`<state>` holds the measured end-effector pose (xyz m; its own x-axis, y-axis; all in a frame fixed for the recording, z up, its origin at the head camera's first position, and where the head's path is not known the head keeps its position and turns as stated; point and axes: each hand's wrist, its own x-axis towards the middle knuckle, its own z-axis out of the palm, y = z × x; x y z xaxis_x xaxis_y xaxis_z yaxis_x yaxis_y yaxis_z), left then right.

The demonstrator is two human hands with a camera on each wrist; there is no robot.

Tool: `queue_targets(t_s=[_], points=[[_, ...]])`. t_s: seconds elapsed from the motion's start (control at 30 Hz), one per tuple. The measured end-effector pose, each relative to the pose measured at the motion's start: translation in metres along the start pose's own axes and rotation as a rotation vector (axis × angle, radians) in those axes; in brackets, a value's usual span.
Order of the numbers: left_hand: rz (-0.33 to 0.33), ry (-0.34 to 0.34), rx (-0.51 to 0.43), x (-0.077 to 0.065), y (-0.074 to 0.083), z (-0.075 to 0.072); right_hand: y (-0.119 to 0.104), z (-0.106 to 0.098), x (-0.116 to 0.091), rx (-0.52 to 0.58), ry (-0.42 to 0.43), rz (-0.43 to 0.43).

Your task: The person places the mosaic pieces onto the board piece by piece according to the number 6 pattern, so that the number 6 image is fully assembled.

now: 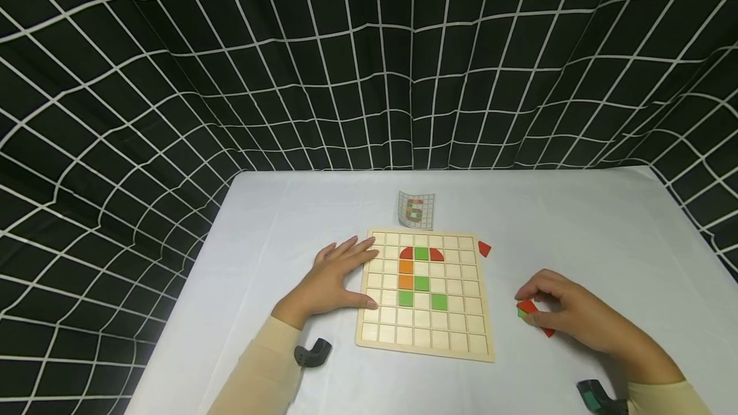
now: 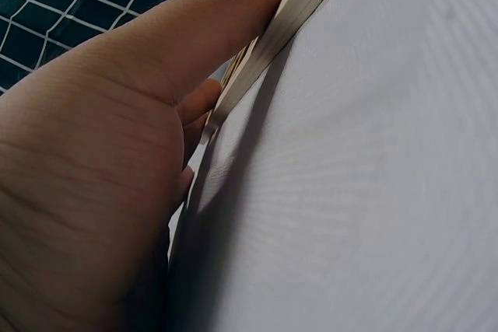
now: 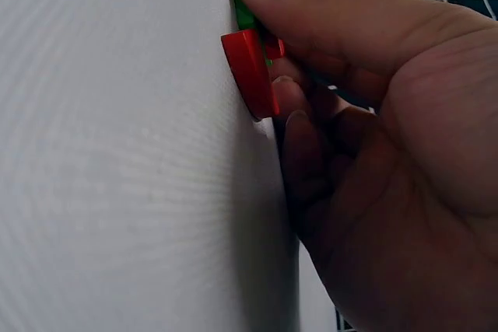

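My left hand [image 1: 331, 280] lies with spread fingers over the left edge of a pale wooden grid board [image 1: 423, 341]. In the left wrist view its thumb [image 2: 210, 25] touches the board's rim. Red, orange and green tiles sit in the board's cells, among them an orange tile [image 1: 406, 266] and a green tile [image 1: 439, 301]. To the right of the board, my right hand [image 1: 567, 306] pinches a small cluster of red and green pieces with curled fingers. The right wrist view shows its thumb against a green piece [image 3: 243, 9], beside a red curved piece [image 3: 250, 74]. Its index fingertip is mostly hidden there.
A curled pattern card [image 1: 423, 213] with a coloured grid lies behind the board. One loose red piece [image 1: 484, 248] is near the board's upper right corner. White cloth [image 1: 277, 223] covers the table, and a black grid-lined curtain [image 1: 369, 69] hangs around it.
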<state>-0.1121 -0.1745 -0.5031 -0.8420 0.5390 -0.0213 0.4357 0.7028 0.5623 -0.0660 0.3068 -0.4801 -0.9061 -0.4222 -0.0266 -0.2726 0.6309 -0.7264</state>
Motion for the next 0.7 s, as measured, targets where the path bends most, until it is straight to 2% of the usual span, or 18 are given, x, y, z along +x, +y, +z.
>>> queue_targets(t_s=[0.17,0.47,0.57,0.7], points=[[0.01,0.004,-0.009,-0.001,0.0,0.0,-0.003,0.001,0.0,-0.015,0.006,0.001],[0.01,0.007,-0.016,-0.001,-0.001,-0.001,-0.01,0.001,0.002,-0.049,-0.014,0.112],[0.01,0.007,-0.014,-0.001,-0.001,-0.001,-0.011,0.001,0.002,-0.05,0.006,0.117],[0.011,0.007,-0.012,-0.001,-0.001,-0.001,-0.011,0.001,0.001,0.008,0.043,0.092]])
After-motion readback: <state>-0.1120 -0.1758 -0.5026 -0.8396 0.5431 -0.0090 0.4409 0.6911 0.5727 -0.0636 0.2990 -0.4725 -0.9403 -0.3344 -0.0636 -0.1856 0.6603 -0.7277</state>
